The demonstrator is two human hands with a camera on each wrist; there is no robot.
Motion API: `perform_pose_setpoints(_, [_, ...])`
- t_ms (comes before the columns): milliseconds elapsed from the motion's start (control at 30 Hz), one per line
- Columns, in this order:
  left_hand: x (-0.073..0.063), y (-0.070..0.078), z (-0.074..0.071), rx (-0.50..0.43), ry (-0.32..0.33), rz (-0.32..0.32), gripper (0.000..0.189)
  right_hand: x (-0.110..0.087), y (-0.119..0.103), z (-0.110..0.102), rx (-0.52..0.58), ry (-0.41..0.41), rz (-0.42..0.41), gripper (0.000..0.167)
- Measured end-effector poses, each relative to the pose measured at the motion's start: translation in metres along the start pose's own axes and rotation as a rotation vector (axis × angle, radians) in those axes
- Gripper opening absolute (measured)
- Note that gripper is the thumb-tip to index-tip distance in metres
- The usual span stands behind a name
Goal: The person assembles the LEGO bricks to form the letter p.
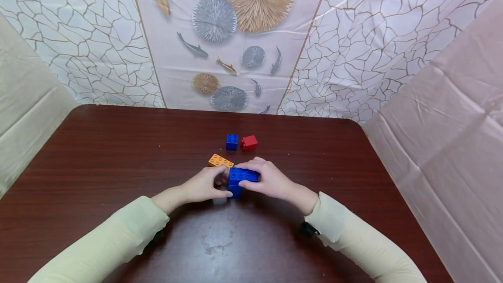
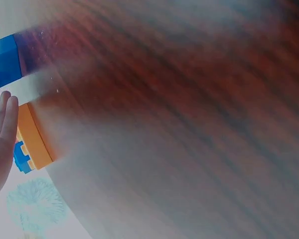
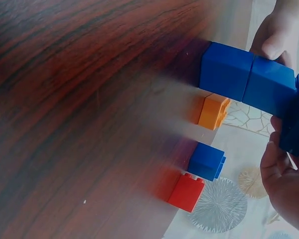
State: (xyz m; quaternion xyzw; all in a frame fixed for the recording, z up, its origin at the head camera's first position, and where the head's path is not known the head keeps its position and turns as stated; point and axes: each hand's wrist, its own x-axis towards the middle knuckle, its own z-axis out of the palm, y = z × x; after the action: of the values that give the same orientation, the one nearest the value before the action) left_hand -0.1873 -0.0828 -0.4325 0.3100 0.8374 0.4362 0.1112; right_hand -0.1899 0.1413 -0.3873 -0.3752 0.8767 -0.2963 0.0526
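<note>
Just right of the table's centre, two square blue bricks (image 3: 226, 69) form a column with a longer blue brick (image 1: 245, 174) on top, overhanging to the right. My right hand (image 1: 271, 180) grips this long brick, thumb on the near side and fingers along the far side. My left hand (image 1: 206, 183) holds the column lower down from the left; its thumb lies against the near side, with its fingers partly hidden behind. Behind the left fingertips lies an orange brick (image 1: 221, 160), studs up.
Farther back, a small blue brick (image 1: 232, 142) stands studs up beside a red brick (image 1: 249, 143) lying on its side. The dark wooden table (image 1: 129, 152) ends at a patterned cloth backdrop (image 1: 220, 64), with pale cloth walls on both sides.
</note>
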Motion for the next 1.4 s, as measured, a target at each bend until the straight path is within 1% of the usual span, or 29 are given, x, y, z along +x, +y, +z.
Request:
perform_pose_setpoints(133, [0.0001, 0.0022, -0.0004, 0.004, 0.034, 0.018, 0.042, 0.0011, -0.0003, -0.0007, -0.001, -0.004, -0.006, 0.040])
perform_pose_setpoints(200, [0.0005, 0.0022, -0.0001, 0.001, 0.055, 0.029, 0.039, 0.0017, -0.0004, -0.0008, -0.004, -0.005, -0.010, 0.040])
perform_pose_setpoints(367, [0.0007, 0.0020, 0.0006, -0.014, 0.082, 0.022, 0.029, 0.0032, -0.0014, -0.0018, -0.024, -0.012, -0.015, 0.040])
perform_pose_setpoints(700, [0.0013, 0.0016, 0.0007, -0.016, 0.080, -0.001, 0.027, 0.0062, -0.0039, -0.0060, -0.096, -0.044, -0.053, 0.039])
perform_pose_setpoints(767, [0.0014, 0.0016, 0.0008, -0.015, 0.081, 0.000, 0.027, 0.0071, -0.0050, -0.0071, -0.127, -0.053, -0.060, 0.039])
perform_pose_setpoints(900, [0.0015, 0.0016, 0.0006, -0.015, 0.082, 0.021, 0.027, 0.0082, -0.0075, -0.0082, -0.195, -0.070, -0.077, 0.040])
perform_pose_setpoints(1000, [0.0016, 0.0022, -0.0009, -0.017, 0.082, 0.019, 0.027, 0.0091, -0.0084, -0.0077, -0.219, -0.066, -0.084, 0.040])
perform_pose_setpoints(1100, [0.0014, 0.0022, -0.0012, -0.015, 0.080, 0.006, 0.027, 0.0083, -0.0082, -0.0055, -0.207, -0.070, -0.059, 0.041])
perform_pose_setpoints(1233, [0.0013, 0.0006, 0.0009, -0.015, 0.078, 0.005, 0.027, 0.0055, -0.0075, -0.0019, -0.139, -0.078, 0.004, 0.045])
perform_pose_setpoints(1300, [0.0013, 0.0001, 0.0020, -0.017, 0.080, 0.010, 0.027, 0.0051, -0.0077, -0.0006, -0.102, -0.059, 0.019, 0.045])
perform_pose_setpoints(1400, [0.0014, 0.0004, 0.0027, -0.018, 0.091, 0.019, 0.026, 0.0071, -0.0089, 0.0009, -0.061, -0.008, -0.004, 0.041])
